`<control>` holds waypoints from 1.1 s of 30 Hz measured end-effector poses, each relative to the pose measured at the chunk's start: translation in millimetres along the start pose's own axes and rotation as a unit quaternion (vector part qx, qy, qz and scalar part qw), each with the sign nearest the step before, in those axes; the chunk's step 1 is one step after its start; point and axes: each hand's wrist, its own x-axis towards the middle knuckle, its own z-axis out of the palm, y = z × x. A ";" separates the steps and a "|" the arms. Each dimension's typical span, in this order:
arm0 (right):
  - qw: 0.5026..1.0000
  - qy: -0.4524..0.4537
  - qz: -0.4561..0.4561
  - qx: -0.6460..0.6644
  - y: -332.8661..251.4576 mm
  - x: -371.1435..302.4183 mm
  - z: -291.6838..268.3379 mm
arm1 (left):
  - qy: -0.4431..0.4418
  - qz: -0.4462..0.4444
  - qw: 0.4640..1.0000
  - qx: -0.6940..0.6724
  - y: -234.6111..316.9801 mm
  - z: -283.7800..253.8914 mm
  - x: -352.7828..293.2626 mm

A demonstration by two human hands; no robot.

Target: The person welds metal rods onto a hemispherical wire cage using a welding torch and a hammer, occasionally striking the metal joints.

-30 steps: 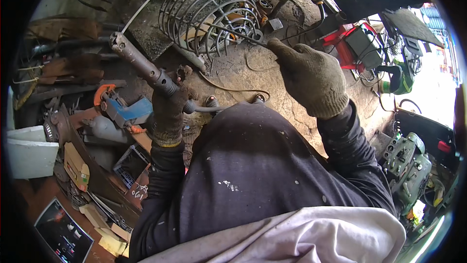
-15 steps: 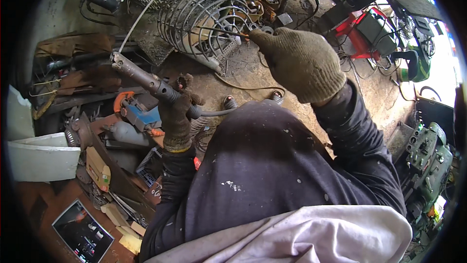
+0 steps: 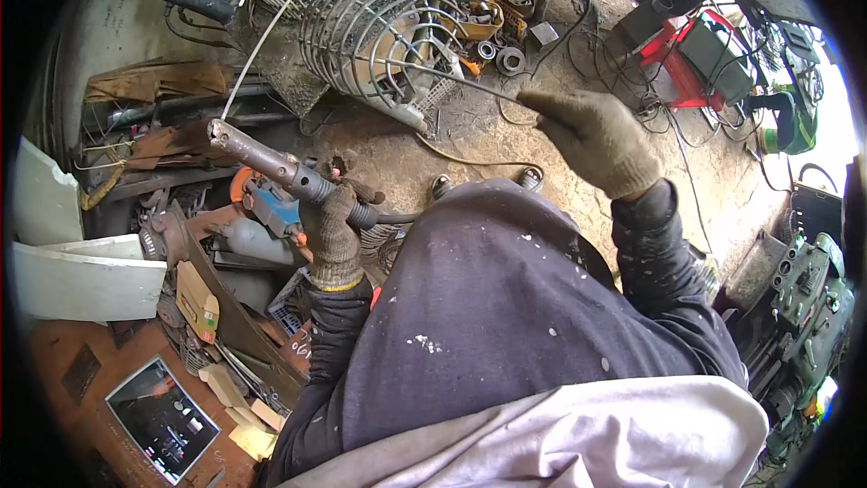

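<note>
- The left hand [image 3: 336, 233], gloved, is keeping its grip clamped around the holder [image 3: 271, 160], whose cable [image 3: 397, 218] is leading off toward the lap.
- A pale rod [image 3: 256, 64] is jutting from the holder's tip and pointing up toward the wire rack; whether it is touching anything I cannot tell.
- The right hand [image 3: 601, 140], also gloved, is pinching the end of a thin rod [image 3: 470, 83], its grip together on it.
- The cage [image 3: 384, 37] of curved bars is sitting ahead of the feet, top centre, with the thin rod's far end overlapping its bars; contact is not showing clearly.
- The step in hand seems to be lining up the thin rod at the cage, the holder waiting to one side.
- The next move is probably calling for a steady right hand and a careful approach of the pale rod's tip.
</note>
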 end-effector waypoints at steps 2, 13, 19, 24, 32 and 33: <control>0.998 -0.002 0.041 0.048 14.5 -18.7 22.2 | 0.015 0.011 0.999 0.027 -11.8 -22.1 5.0; 0.974 -0.019 0.118 0.191 53.1 -50.5 80.0 | -0.007 0.038 0.999 0.009 -5.0 10.8 -2.5; 0.962 -0.012 0.131 0.240 65.1 -48.3 77.7 | -0.020 0.037 0.999 0.028 -2.3 21.6 -8.0; 0.962 -0.003 0.129 0.242 70.9 -46.5 72.0 | -0.027 0.052 0.998 0.016 4.0 38.2 -17.1; 0.959 -0.009 0.130 0.253 74.0 -40.9 73.2 | -0.006 0.044 0.999 -0.017 4.4 44.2 -19.2; 0.959 -0.010 0.129 0.252 72.6 -39.5 72.1 | -0.004 0.044 0.999 -0.018 3.5 42.5 -18.5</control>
